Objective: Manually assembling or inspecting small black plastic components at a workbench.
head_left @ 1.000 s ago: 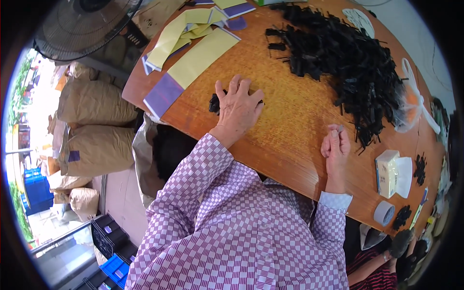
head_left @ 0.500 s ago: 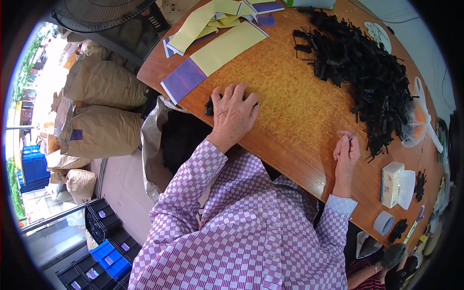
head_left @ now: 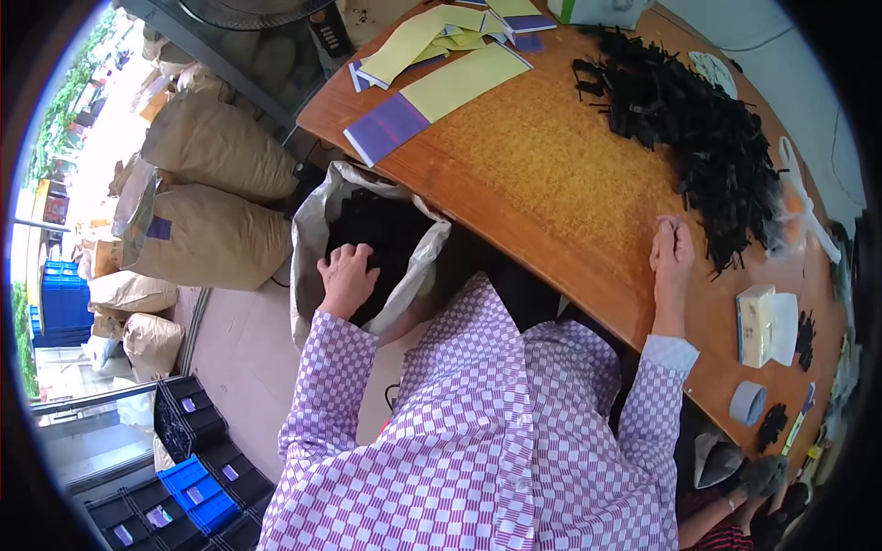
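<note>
My left hand is over the mouth of a pale woven sack, its fingers spread and nothing visible in them. Dark black contents show inside the sack, which stands beside the table's near left edge. On the wooden table rests my right hand, its fingers curled together. Whatever it may hold is hidden. Just beyond it lies a large heap of small black pieces with thin strips.
Yellow and purple paper strips lie at the table's far left. A tissue pack and a grey tape roll sit at the right. Brown paper sacks and crates stand left. Another person's gloved hand shows lower right.
My left hand has moved from the tabletop down to the sack, and the black pieces under it are gone from the table. My right hand stays curled on the table.
</note>
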A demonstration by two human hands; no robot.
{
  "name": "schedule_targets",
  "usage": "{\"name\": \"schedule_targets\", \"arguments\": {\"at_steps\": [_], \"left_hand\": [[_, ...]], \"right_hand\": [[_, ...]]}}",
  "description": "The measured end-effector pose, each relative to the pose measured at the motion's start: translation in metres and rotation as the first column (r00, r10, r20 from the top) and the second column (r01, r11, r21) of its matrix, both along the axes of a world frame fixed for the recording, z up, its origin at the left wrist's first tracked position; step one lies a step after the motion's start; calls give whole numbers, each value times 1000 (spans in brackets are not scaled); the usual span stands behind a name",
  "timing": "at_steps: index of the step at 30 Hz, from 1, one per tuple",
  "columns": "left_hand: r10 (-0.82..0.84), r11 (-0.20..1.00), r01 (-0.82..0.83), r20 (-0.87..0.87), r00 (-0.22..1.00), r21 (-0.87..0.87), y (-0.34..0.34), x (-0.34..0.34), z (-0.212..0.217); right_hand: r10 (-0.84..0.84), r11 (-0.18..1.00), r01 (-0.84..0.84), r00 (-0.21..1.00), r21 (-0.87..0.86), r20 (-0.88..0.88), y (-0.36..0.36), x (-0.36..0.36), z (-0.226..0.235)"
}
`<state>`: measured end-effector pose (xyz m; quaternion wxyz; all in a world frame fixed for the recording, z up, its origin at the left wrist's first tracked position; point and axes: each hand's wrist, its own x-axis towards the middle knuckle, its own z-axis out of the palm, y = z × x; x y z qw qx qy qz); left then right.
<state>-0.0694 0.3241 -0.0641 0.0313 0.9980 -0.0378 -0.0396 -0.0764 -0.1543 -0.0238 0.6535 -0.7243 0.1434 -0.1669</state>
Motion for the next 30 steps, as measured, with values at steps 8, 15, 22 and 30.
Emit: {"name": "schedule_targets", "arguments": {"at_steps": [8, 15, 22, 30], "left_hand": [[-211, 963, 182, -133, 968, -199, -2, 60, -22], [-254, 965, 244, -112, 961, -101, -6, 78, -104], [-128, 991, 134, -186, 974, 21, -21, 63, -97], [-157, 988, 146, -387, 909, -57, 18, 52, -73]], "right_hand": [[16, 999, -14, 998, -36, 53, -17, -1, -11], [-38, 895, 140, 970, -424, 239, 6, 7, -13], [-86, 913, 168, 970, -373, 226, -2, -5, -8], [-64, 914, 153, 969, -377, 239, 10, -8, 11]]}}
